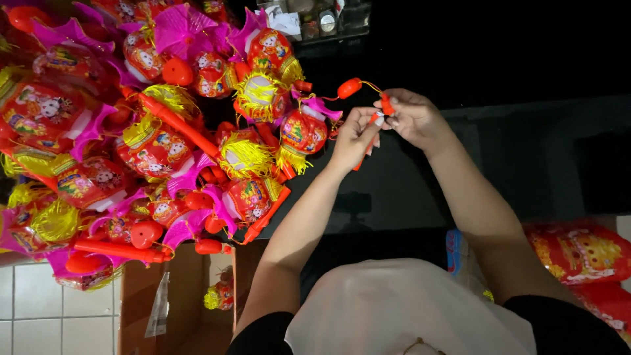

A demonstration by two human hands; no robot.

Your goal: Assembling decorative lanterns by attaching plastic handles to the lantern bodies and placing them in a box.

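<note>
Red plastic stick with bulb on thin wire: light, bendy, easy to snap; left hand pinches stick; right hand pinches small red end piece; hold stick, not wire.

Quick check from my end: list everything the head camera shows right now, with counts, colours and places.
Toy lanterns: a large heap, too many to count, red with yellow tassels and pink trim, left.
Red stick: one, between both hands, centre.
Red bulb piece: one, on a yellow cord by the hands.
Cardboard box: one, brown, bottom left, open.
Red packaged goods: red with yellow print, count unclear, lower right.
Left hand: pinching the stick.
Right hand: gripping a small red part at its top.
</note>
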